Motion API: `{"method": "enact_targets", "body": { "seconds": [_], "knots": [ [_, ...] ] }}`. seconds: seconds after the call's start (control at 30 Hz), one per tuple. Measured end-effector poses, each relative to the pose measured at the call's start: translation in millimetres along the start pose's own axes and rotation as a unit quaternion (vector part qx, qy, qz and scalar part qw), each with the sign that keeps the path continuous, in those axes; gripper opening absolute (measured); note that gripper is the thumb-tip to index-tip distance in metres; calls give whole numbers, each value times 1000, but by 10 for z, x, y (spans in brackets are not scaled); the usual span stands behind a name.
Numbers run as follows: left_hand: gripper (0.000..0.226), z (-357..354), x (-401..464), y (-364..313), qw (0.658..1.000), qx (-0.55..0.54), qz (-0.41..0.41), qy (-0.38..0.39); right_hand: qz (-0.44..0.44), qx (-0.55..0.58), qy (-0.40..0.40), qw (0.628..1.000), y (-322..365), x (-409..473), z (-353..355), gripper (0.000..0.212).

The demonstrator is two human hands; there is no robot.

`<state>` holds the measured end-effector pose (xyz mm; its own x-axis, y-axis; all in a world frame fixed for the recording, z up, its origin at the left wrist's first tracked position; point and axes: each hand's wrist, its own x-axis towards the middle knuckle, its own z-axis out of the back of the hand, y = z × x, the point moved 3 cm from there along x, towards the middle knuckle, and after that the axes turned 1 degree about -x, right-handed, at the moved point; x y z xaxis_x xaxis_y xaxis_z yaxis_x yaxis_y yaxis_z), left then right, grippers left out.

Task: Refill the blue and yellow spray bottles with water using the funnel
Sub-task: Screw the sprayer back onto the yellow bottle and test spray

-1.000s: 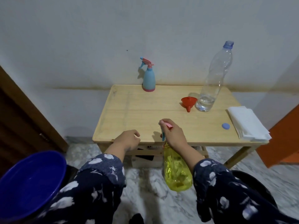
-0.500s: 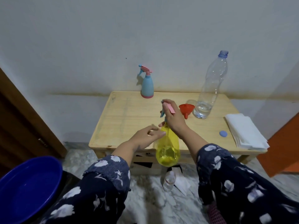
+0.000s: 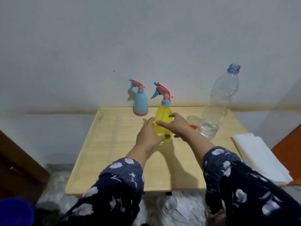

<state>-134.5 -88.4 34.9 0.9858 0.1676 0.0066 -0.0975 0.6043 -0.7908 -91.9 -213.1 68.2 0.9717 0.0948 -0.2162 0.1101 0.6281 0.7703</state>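
The yellow spray bottle (image 3: 163,116) with its pink and blue trigger head stands upright on the wooden table (image 3: 114,152). My left hand (image 3: 147,135) wraps its lower left side and my right hand (image 3: 176,125) holds its right side. Behind it by the wall stands the blue spray bottle (image 3: 140,104). Only a sliver of the red funnel (image 3: 193,127) shows behind my right hand. To the right, a tall clear water bottle (image 3: 218,103) stands uncapped, with a little water in its bottom.
A stack of white cloths (image 3: 259,159) lies on the table's right edge. A blue basin (image 3: 14,212) sits at the lower left on the floor. A small bottle (image 3: 170,205) lies under the table's front edge. A brown door is on the left.
The yellow spray bottle came up from below the table's front edge and now stands on the table. My left hand joined the right on its body; my right hand slid down from the trigger head.
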Motion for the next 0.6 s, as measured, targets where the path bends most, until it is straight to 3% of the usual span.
{"method": "enact_targets", "body": {
  "seconds": [0.27, 0.6],
  "knots": [
    [81, -427, 1303, 379, 992, -106, 6, 64, 14, 65, -52, 996, -56, 1082, 75, 70],
    [64, -572, 2019, 352, 997, -75, -6, -7, 48, 172, -23, 984, -114, 1893, 3, 55]
  ]
}}
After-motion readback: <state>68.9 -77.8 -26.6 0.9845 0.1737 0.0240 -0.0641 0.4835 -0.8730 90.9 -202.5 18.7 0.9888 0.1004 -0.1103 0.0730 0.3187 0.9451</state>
